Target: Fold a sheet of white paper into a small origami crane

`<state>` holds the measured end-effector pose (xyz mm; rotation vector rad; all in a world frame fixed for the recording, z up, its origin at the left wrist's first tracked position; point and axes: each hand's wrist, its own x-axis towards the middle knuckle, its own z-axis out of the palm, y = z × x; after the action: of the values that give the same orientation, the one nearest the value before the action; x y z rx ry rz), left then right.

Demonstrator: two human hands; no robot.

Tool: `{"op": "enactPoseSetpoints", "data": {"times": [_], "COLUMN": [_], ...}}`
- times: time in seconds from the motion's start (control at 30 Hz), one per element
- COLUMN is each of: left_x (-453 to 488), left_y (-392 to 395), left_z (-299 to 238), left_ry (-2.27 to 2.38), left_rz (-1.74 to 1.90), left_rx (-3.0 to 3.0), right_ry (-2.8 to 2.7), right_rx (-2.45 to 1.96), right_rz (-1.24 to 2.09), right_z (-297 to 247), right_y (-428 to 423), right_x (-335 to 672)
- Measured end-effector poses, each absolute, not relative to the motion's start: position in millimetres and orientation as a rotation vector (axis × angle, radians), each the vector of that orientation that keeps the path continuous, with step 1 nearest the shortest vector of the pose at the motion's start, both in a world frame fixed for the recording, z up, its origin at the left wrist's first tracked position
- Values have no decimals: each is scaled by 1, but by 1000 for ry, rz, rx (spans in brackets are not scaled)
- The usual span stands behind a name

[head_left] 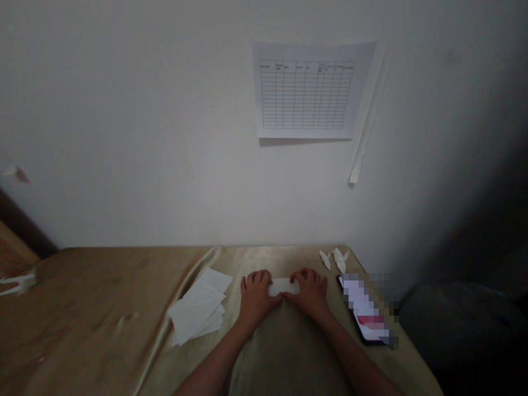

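Note:
A small white folded paper [282,286] lies on the tan table [103,297] near the wall. My left hand [256,294] presses on its left end with curled fingers. My right hand [310,291] presses on its right end the same way. Both thumbs meet along the paper's near edge. Most of the paper shows only between the two hands.
A fanned stack of white sheets [200,311] lies left of my hands. Two small folded paper figures [335,258] sit at the table's far right corner. A phone [365,316] lies at the right edge. A printed grid sheet [307,91] hangs on the wall.

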<state>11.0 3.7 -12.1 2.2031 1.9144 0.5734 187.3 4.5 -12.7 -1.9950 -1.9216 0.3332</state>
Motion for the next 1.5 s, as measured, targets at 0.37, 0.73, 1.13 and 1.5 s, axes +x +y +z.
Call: {"op": "enactPoseSetpoints", "data": {"times": [0.37,0.73,1.13,1.5], "left_x": [5,-13,-19,4], "left_y": [8,18,17,2], "left_z": [-9,-9,-10,-7], "left_ry": [1894,1788,1750,1850], "left_rz": [506,450,544,614], "left_rx": [2165,2124,2147,2216], "right_ry": [-1915,-1928,-1996,-1981], "right_rx": [-2023,-2020,-1949,-1952], "right_rz": [392,457,479,360], "right_z": [-8,-7,-13,-14], "right_y": [6,9,13,5], "right_x": [189,202,215,202]}}
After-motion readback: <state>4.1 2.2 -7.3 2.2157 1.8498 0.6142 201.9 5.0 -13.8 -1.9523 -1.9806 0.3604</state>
